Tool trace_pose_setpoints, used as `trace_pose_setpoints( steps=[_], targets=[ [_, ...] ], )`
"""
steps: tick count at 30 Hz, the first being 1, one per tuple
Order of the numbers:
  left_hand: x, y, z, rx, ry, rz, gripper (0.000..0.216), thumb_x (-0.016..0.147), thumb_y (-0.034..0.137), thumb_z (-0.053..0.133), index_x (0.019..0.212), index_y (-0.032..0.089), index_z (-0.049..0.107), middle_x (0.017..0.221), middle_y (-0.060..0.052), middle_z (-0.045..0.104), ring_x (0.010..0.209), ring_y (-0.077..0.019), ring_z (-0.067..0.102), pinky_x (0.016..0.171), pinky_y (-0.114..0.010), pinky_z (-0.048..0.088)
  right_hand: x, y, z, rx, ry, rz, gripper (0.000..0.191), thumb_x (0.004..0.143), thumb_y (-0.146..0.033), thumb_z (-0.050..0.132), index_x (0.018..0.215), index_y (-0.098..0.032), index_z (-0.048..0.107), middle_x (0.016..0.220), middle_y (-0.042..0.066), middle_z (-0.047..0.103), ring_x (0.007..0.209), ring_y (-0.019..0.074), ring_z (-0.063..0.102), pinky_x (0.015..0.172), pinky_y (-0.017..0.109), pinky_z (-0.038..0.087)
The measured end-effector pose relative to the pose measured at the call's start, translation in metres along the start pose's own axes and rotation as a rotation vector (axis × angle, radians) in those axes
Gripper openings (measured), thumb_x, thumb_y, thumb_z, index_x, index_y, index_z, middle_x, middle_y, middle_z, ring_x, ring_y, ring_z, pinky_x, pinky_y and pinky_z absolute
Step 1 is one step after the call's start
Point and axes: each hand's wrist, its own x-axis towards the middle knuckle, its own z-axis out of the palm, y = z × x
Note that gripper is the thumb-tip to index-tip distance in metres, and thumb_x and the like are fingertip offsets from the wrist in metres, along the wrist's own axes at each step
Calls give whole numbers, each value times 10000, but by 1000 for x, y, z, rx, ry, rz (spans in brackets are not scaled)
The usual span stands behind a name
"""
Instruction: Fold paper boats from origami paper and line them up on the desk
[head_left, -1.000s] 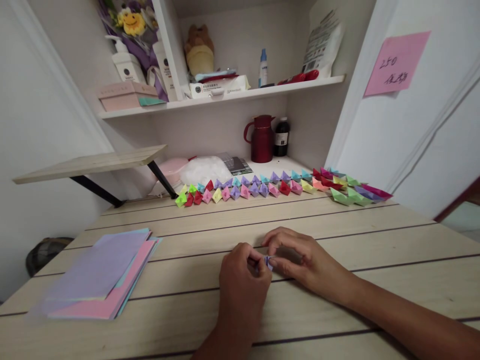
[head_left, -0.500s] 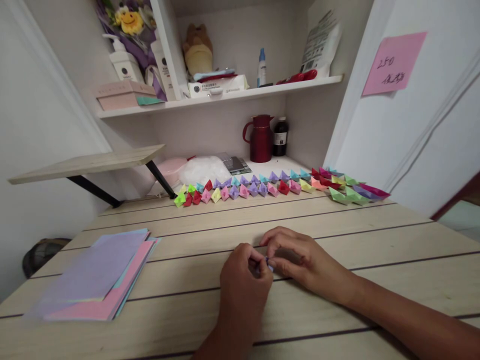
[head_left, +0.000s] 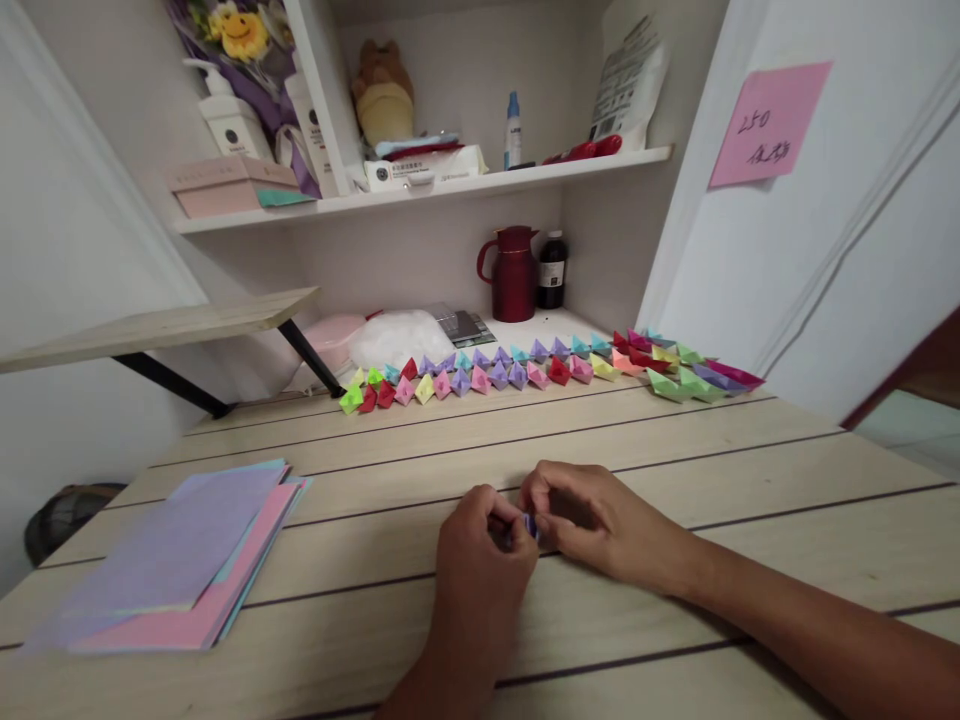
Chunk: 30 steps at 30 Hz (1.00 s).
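A small piece of folded purple paper (head_left: pixel 531 525) is between my two hands, a little above the middle of the wooden table (head_left: pixel 360 620). My left hand (head_left: pixel 484 550) pinches it from the left with thumb and forefinger. From the other side, the thumb and fingertips of my right hand (head_left: pixel 604 520) close on its right edge. Most of the paper is hidden by the fingers. Beyond my hands, rows of colourful folded paper boats (head_left: pixel 480 379) stand along the table's back edge, with larger green boats (head_left: pixel 686 385) at the right end.
On the left lies a stack of coloured paper sheets (head_left: pixel 187 550), purple on top. Behind it stands a small raised wooden shelf (head_left: pixel 165 325) on black legs. A red jug (head_left: pixel 514 275) and a dark bottle (head_left: pixel 553 270) stand at the back, below a white shelf (head_left: pixel 420 190) holding various items.
My right hand's fingers have drawn together onto the paper, with the forefinger lowered. My left hand keeps its pinch. The whole view has shifted slightly.
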Motion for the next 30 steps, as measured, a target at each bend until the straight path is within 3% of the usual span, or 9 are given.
trace_pose_setpoints(
  steps=[10, 21, 30],
  targets=[
    [0, 0, 5, 82, -14, 42, 129, 677, 78, 505, 626, 195, 526, 659, -4, 603, 633, -155, 572, 610, -254, 410, 2, 5, 14, -95, 95, -33, 254, 630, 6, 487, 706, -217, 390, 716, -27, 558, 657, 135, 495, 583, 226, 354],
    [-2, -2, 5, 72, -1, 32, 122, 675, 92, 516, 620, 202, 516, 653, 9, 593, 617, -145, 548, 598, -247, 393, -2, 2, 17, -101, 116, 9, 351, 622, 31, 445, 867, -220, 471, 726, -43, 556, 624, 126, 470, 551, 226, 317],
    [0, -14, 10, 96, 27, 137, 142, 667, 78, 517, 625, 213, 502, 637, 27, 587, 602, -135, 540, 582, -238, 374, -1, 4, 18, -174, 148, 24, 234, 673, -27, 507, 799, -222, 475, 666, -49, 545, 598, 130, 467, 529, 229, 308]
  ],
)
